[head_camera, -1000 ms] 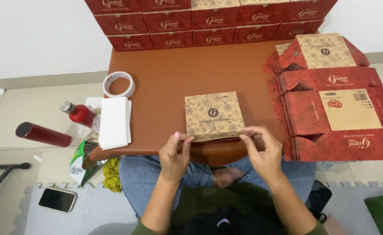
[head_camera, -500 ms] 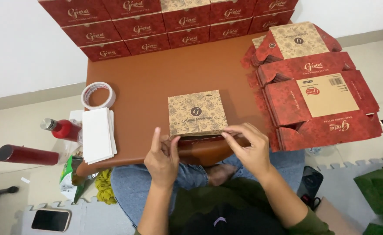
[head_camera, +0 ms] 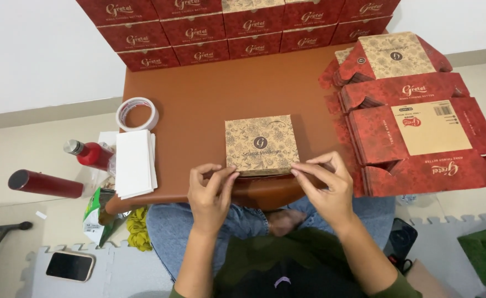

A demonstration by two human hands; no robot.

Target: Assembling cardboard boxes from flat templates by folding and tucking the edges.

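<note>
A small square box (head_camera: 262, 144) with a tan floral lid and a dark round emblem sits near the front edge of a low brown table (head_camera: 210, 99). My left hand (head_camera: 211, 190) pinches its near left corner with thumb and fingertips. My right hand (head_camera: 327, 186) holds the near right corner the same way. Both hands press along the box's front edge, which they partly hide.
Finished red boxes (head_camera: 237, 25) are stacked along the far wall. A pile of flat red box blanks (head_camera: 414, 116) lies at right. A tape roll (head_camera: 137, 113), white cards (head_camera: 135, 163), two red bottles (head_camera: 88, 154), a phone (head_camera: 69, 266) sit left.
The view has shifted slightly and the box sits a little nearer the table's front edge. Both hands stay at its near corners, fingers now pinching closer to the front edge.
</note>
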